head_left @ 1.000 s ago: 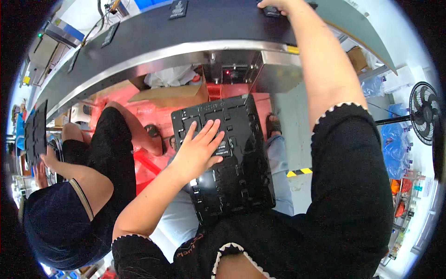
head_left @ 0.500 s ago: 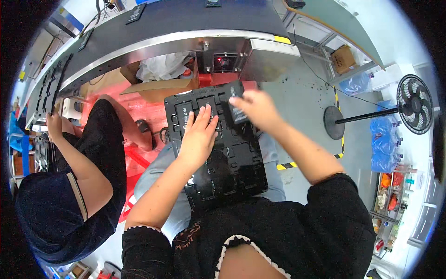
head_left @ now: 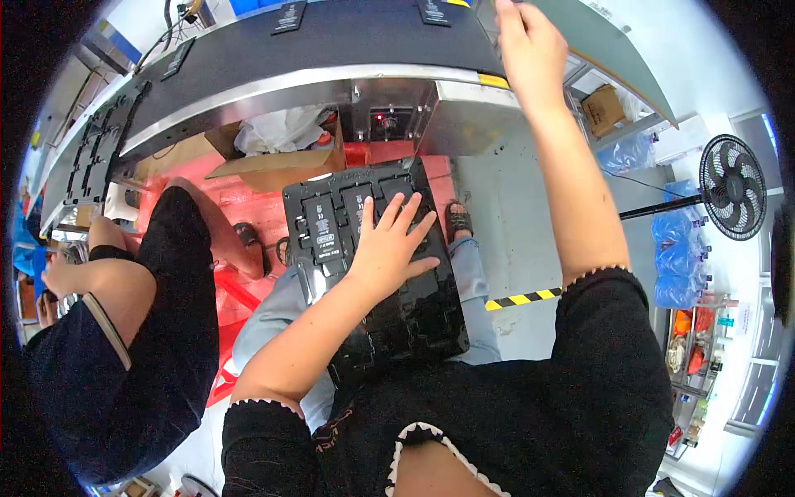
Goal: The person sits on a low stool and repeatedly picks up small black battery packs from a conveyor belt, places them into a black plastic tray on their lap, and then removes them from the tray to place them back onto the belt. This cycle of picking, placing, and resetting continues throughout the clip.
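Note:
A black molded tray [head_left: 439, 306] with shaped slots lies across my lap. Flat black battery packs with pale print, such as one battery pack [head_left: 325, 236], sit in its upper slots. My left hand [head_left: 387, 248] rests flat on the tray with fingers spread, covering part of the slots. Raised high at the right, my right hand [head_left: 534, 58] is beyond the far edge of the tray, beside the belt's end. Its fingers are curled at the top edge of the view, and what they hold, if anything, is hidden.
A dark conveyor belt [head_left: 356, 41] carries several flat black packs. Below it stands an open carton [head_left: 281, 161] with white plastic. At my left sits a co-worker [head_left: 108, 356], near another black tray [head_left: 99, 149]. A black fan [head_left: 733, 186] stands at the right.
My right hand has left the tray and risen to the upper right. My left hand has shifted right across the tray. The packs on the belt appear farther right; the co-worker's hand has dropped.

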The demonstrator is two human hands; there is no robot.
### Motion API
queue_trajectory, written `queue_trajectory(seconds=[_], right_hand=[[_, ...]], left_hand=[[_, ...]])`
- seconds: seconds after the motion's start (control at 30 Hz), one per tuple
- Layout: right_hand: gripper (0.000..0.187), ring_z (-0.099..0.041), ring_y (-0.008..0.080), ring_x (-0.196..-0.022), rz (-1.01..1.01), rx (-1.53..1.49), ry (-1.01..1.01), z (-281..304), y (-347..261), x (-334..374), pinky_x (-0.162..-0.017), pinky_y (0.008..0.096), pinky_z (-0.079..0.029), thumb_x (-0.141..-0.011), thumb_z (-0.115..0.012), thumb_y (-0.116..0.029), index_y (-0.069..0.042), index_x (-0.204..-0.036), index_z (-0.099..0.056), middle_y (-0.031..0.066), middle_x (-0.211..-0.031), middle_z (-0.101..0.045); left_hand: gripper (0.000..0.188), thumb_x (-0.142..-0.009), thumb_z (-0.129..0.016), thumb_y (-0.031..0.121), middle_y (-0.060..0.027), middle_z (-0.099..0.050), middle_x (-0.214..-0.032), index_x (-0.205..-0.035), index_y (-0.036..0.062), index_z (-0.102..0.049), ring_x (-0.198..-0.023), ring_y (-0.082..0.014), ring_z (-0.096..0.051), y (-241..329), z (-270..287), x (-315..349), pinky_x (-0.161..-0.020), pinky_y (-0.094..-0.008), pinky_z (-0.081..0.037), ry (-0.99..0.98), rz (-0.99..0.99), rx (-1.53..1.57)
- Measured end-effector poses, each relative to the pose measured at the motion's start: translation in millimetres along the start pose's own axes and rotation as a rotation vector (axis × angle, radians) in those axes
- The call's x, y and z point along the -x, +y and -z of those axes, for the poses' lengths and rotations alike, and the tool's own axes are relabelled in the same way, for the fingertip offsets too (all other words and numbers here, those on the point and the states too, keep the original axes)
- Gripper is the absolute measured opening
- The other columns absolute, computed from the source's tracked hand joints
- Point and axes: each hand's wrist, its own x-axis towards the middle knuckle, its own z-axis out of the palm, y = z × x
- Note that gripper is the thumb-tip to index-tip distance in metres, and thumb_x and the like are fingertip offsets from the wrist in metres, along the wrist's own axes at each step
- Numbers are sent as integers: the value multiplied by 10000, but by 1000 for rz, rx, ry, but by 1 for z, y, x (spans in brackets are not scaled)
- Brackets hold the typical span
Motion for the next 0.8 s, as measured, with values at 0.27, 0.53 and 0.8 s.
queue_trajectory(seconds=[0.27, 0.53, 0.8], right_hand=[[876, -481, 361, -1198, -278, 322, -538, -95, 103, -111, -915, 466, -441, -721, -625, -631, 82, -1218, -514, 277, -1267, -497], [391, -591, 165, -635, -289, -66, -310, -38, 120, -106, -443, 325, -436, -818, -636, -382, -5, -904, -577, 112, -805, -630], [193, -579, 147, -617, -524, -1181, -568, 65, 61, 25, -512, 278, -468, -894, -556, -199, -31, -985, -588, 71, -840, -628]], left_hand=[[536, -729, -708, 296, -141, -440, -1343, -1187, 61, -560, -1272, -288, -396, -20, 24, -21, -1067, -507, -260, -156, -77, -13], [234, -764, -677, 164, -100, -616, -1105, -973, 64, -649, -1063, -264, -577, -29, 104, -61, -911, -412, -446, 12, -405, -22], [775, -683, -762, 324, -185, -458, -1343, -1363, 148, -434, -1239, -338, -422, -210, 151, -299, -1045, -402, -311, 129, -38, -199]])
